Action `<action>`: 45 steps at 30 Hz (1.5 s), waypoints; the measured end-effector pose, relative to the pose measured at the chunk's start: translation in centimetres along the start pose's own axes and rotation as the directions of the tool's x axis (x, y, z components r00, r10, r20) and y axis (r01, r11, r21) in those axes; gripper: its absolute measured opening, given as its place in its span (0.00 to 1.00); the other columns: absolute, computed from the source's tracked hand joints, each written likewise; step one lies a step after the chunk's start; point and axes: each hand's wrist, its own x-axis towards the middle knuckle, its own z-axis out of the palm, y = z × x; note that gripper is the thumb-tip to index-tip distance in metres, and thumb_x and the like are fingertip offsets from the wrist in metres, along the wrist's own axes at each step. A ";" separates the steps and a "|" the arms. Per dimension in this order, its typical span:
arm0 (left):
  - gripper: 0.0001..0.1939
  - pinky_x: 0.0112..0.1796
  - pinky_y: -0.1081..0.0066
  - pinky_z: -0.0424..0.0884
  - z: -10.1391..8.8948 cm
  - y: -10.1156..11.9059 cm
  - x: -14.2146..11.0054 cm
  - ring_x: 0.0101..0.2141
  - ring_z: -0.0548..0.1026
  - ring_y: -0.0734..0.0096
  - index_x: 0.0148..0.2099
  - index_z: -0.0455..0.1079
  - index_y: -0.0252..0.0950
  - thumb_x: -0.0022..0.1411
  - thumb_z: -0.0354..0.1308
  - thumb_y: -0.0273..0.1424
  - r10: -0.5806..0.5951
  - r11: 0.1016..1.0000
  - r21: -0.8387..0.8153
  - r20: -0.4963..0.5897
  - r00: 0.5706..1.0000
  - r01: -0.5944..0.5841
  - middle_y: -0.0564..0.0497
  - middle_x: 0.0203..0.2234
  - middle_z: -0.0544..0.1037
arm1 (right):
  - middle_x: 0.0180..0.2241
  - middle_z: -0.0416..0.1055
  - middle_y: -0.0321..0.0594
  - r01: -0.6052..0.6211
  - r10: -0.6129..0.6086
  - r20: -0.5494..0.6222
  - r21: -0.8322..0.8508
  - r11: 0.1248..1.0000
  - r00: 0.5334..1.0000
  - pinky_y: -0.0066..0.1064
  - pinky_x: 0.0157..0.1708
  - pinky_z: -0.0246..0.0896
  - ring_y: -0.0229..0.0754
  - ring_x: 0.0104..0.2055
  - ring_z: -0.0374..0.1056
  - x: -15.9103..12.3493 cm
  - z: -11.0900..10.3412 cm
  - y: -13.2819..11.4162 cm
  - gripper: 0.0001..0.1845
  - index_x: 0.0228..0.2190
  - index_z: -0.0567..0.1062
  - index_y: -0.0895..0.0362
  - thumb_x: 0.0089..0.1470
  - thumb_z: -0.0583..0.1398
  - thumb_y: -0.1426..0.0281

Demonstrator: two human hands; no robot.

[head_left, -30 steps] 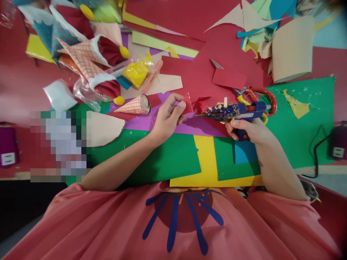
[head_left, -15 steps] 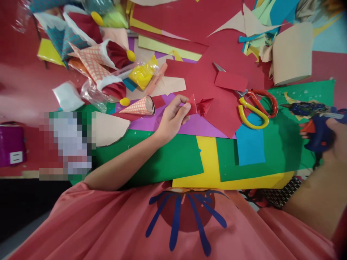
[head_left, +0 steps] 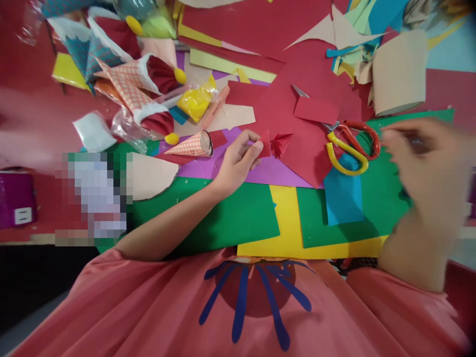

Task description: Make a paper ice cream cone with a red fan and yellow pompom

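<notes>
While the left hand (head_left: 238, 161) pinches a small red paper piece (head_left: 265, 144), a pleated red piece (head_left: 281, 145) lies just beside that grip, folded, apparently unattached. Checkered cone (head_left: 189, 145), left of grip: no white trim. Right hand (head_left: 427, 163) blurred; grip state cannot be told.

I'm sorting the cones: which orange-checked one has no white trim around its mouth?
The small cone just left of the left hand, its mouth towards that hand. The upper cone and middle cone, farther left, both have white trim.
</notes>
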 end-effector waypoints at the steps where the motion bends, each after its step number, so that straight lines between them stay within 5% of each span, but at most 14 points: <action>1: 0.16 0.16 0.84 0.53 0.0 0.0 0.0 0.15 0.55 0.88 0.32 0.59 0.37 0.59 0.64 0.39 0.008 1.000 -0.005 0.005 1.000 -0.008 0.64 0.16 0.56 | 0.38 0.77 0.44 0.094 -0.093 0.047 -0.027 0.995 0.995 0.35 0.40 0.59 0.40 0.38 0.69 0.7 1.7 -2.1 0.08 0.38 0.79 0.54 0.59 0.61 0.66; 4: 0.18 0.16 0.83 0.53 0.1 0.0 0.0 0.15 0.54 0.87 0.32 0.60 0.37 0.58 0.65 0.41 0.006 1.000 -0.014 0.015 1.000 -0.006 0.64 0.16 0.57 | 0.34 0.78 0.42 0.261 -0.250 0.241 -0.014 0.965 0.938 0.35 0.36 0.60 0.41 0.33 0.70 2.3 6.0 -5.6 0.13 0.45 0.79 0.53 0.57 0.61 0.70; 7: 0.20 0.16 0.83 0.52 0.0 0.2 0.0 0.15 0.54 0.87 0.31 0.60 0.37 0.56 0.66 0.43 -0.007 0.999 -0.034 0.046 0.999 0.009 0.63 0.16 0.58 | 0.23 0.71 0.33 0.295 -0.331 0.276 0.164 0.941 0.902 0.33 0.36 0.62 0.41 0.30 0.68 3.6 9.2 -6.0 0.20 0.46 0.79 0.48 0.50 0.67 0.75; 10: 0.19 0.15 0.82 0.48 -0.4 0.6 0.1 0.14 0.55 0.86 0.31 0.60 0.38 0.55 0.66 0.42 -0.070 0.994 -0.074 0.096 0.993 0.077 0.62 0.15 0.60 | 0.23 0.73 0.34 0.276 -0.365 0.304 0.298 0.914 0.880 0.36 0.39 0.65 0.45 0.33 0.71 4.5 11.0 -5.5 0.16 0.39 0.81 0.47 0.49 0.67 0.76; 13: 0.16 0.16 0.81 0.49 -0.8 1.2 0.3 0.13 0.54 0.84 0.29 0.58 0.38 0.61 0.60 0.40 -0.199 0.964 -0.142 0.182 0.963 0.226 0.62 0.14 0.57 | 0.31 0.79 0.37 0.228 -0.353 0.329 0.363 0.903 0.876 0.40 0.44 0.67 0.48 0.38 0.74 4.6 11.3 -5.5 0.08 0.32 0.82 0.49 0.50 0.67 0.74; 18: 0.16 0.16 0.79 0.53 -0.5 2.2 0.3 0.12 0.49 0.82 0.26 0.57 0.38 0.64 0.54 0.38 -0.372 0.866 -0.222 0.314 0.874 0.448 0.61 0.11 0.50 | 0.37 0.80 0.36 0.146 -0.297 0.243 0.494 0.857 0.923 0.39 0.46 0.71 0.45 0.42 0.75 3.6 10.1 -5.1 0.08 0.38 0.81 0.50 0.55 0.64 0.69; 24: 0.17 0.15 0.80 0.51 -0.2 2.6 0.3 0.12 0.47 0.82 0.24 0.54 0.38 0.63 0.53 0.35 -0.457 0.798 -0.232 0.370 0.809 0.557 0.61 0.11 0.47 | 0.38 0.78 0.34 -0.055 -0.153 0.229 0.704 0.708 0.961 0.33 0.43 0.72 0.39 0.40 0.75 2.8 10.4 -3.9 0.08 0.38 0.81 0.50 0.54 0.63 0.68; 26: 0.16 0.15 0.80 0.51 -0.3 2.5 0.4 0.12 0.47 0.82 0.24 0.54 0.38 0.63 0.52 0.34 -0.450 0.805 -0.233 0.360 0.817 0.546 0.61 0.11 0.48 | 0.37 0.78 0.36 -0.134 -0.127 0.273 0.761 0.635 0.954 0.31 0.39 0.72 0.39 0.38 0.74 2.6 10.6 -4.0 0.10 0.35 0.81 0.52 0.55 0.59 0.70; 29: 0.16 0.16 0.80 0.53 -0.5 2.0 0.4 0.12 0.50 0.83 0.25 0.56 0.38 0.63 0.53 0.36 -0.371 0.882 -0.194 0.276 0.886 0.430 0.61 0.11 0.52 | 0.37 0.77 0.40 -0.227 -0.087 0.323 0.810 0.540 0.943 0.31 0.32 0.68 0.39 0.35 0.71 2.2 10.8 -4.6 0.14 0.32 0.81 0.54 0.55 0.54 0.69; 33: 0.18 0.15 0.83 0.48 -0.6 1.1 0.3 0.13 0.56 0.86 0.28 0.57 0.37 0.59 0.62 0.40 -0.195 0.978 -0.045 0.122 0.973 0.202 0.62 0.14 0.59 | 0.31 0.73 0.35 -0.155 -0.060 0.255 0.738 0.656 0.965 0.31 0.29 0.67 0.36 0.27 0.67 1.2 11.3 -5.1 0.09 0.36 0.76 0.51 0.54 0.62 0.62; 37: 0.20 0.13 0.82 0.50 -0.5 0.5 -0.2 0.13 0.59 0.85 0.30 0.60 0.38 0.56 0.64 0.46 -0.115 0.987 0.121 0.072 0.991 0.106 0.62 0.13 0.63 | 0.31 0.68 0.30 -0.197 -0.066 0.303 0.754 0.627 0.951 0.28 0.29 0.68 0.33 0.26 0.68 0.5 12.0 -4.9 0.22 0.45 0.70 0.47 0.49 0.67 0.59; 41: 0.23 0.13 0.83 0.53 -0.5 0.5 -0.4 0.13 0.60 0.85 0.28 0.59 0.37 0.55 0.64 0.50 -0.061 0.981 0.184 0.034 0.998 0.054 0.61 0.12 0.64 | 0.25 0.67 0.29 -0.266 -0.074 0.373 0.774 0.574 0.925 0.26 0.26 0.66 0.33 0.25 0.67 0.2 12.5 -4.5 0.16 0.35 0.71 0.51 0.49 0.67 0.58; 45: 0.25 0.14 0.82 0.53 -0.5 0.7 -0.3 0.13 0.58 0.86 0.26 0.59 0.37 0.54 0.64 0.51 -0.020 0.979 0.201 0.021 1.000 0.015 0.61 0.12 0.63 | 0.35 0.72 0.36 -0.091 -0.124 0.222 0.758 0.646 0.967 0.30 0.38 0.70 0.38 0.40 0.72 -0.1 12.6 -4.2 0.11 0.27 0.72 0.52 0.51 0.66 0.60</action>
